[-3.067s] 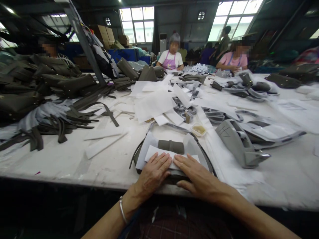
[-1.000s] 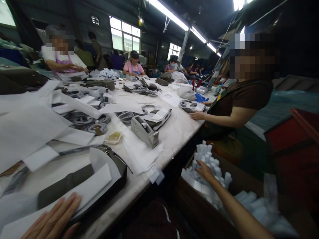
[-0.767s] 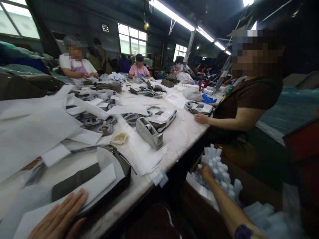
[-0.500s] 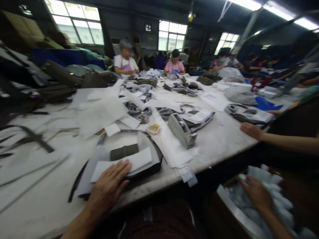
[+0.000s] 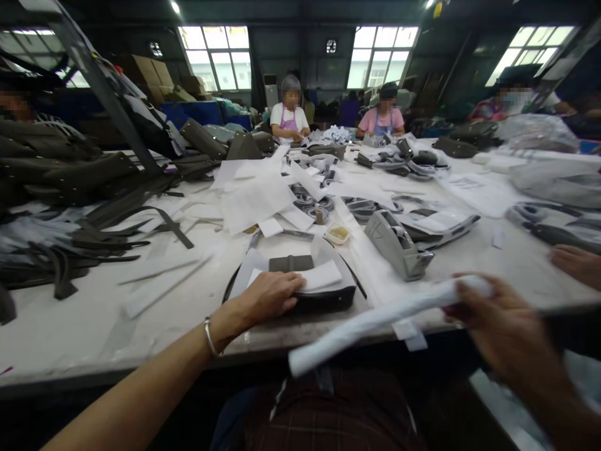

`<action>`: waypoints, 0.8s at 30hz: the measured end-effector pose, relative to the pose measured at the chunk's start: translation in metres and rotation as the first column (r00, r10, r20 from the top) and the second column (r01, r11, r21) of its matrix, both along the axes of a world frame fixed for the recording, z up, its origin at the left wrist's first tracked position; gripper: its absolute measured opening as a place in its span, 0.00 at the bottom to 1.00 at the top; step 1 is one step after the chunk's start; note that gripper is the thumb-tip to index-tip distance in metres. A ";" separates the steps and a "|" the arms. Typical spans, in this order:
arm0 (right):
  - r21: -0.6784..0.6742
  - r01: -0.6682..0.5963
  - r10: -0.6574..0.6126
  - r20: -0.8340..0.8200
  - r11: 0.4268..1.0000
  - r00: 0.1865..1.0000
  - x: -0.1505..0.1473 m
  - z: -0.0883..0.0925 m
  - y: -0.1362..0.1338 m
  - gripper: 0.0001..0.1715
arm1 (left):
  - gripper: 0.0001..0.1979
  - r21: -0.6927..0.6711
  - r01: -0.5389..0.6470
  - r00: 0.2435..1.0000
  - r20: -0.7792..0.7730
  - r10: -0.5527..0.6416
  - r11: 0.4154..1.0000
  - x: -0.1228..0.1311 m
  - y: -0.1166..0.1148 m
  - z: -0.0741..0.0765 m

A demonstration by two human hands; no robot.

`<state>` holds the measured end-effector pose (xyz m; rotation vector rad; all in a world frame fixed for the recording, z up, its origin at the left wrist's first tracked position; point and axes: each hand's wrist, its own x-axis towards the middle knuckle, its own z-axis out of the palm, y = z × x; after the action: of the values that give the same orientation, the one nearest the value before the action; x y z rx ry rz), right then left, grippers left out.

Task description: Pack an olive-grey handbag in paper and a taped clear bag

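A dark handbag (image 5: 328,302) lies at the table's front edge, with white foam sheet (image 5: 322,275) and a grey-brown strap piece (image 5: 290,264) on top. My left hand (image 5: 271,293) is closed at its front edge, fingers over the foam sheet and thumb low on the dark side. My right hand (image 5: 504,319), slightly blurred, grips one end of a long white paper-like roll (image 5: 375,322). The roll slants down to the left, above my lap and in front of the table edge. Its far end is free.
A grey tape dispenser (image 5: 399,244) and a small dish (image 5: 338,235) stand behind the bag. Dark straps (image 5: 107,232) are heaped at left, paper sheets (image 5: 256,200) farther back. A neighbour's hand (image 5: 577,263) rests at right. A box of white rolls (image 5: 582,376) stands low right.
My right hand has come up out of the box with a white roll and swung it toward the bag. My left hand stays on the bag, its fingers more curled. The view has turned right-to-left.
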<state>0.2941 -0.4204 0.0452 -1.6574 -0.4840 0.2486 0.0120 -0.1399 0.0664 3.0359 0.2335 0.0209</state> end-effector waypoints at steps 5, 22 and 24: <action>0.157 -0.280 0.321 -0.488 0.947 0.812 -0.108 -0.028 0.084 0.36 | 0.12 -0.089 0.078 0.990 -0.109 -0.088 0.993 0.014 0.016 0.035; -0.076 -0.142 0.152 0.725 0.987 0.672 -0.109 -0.070 0.094 0.08 | 0.23 0.263 -0.291 0.927 0.314 0.204 0.920 -0.001 -0.051 -0.061; -0.036 -0.133 0.104 0.824 0.991 0.557 -0.107 -0.048 0.087 0.11 | 0.22 0.264 -0.268 0.929 0.327 0.175 0.927 -0.001 -0.048 -0.062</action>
<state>0.1871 -0.3330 -0.0027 -1.6370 -1.3163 -0.4966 0.0105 -0.1881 0.0044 3.2263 0.6019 0.5823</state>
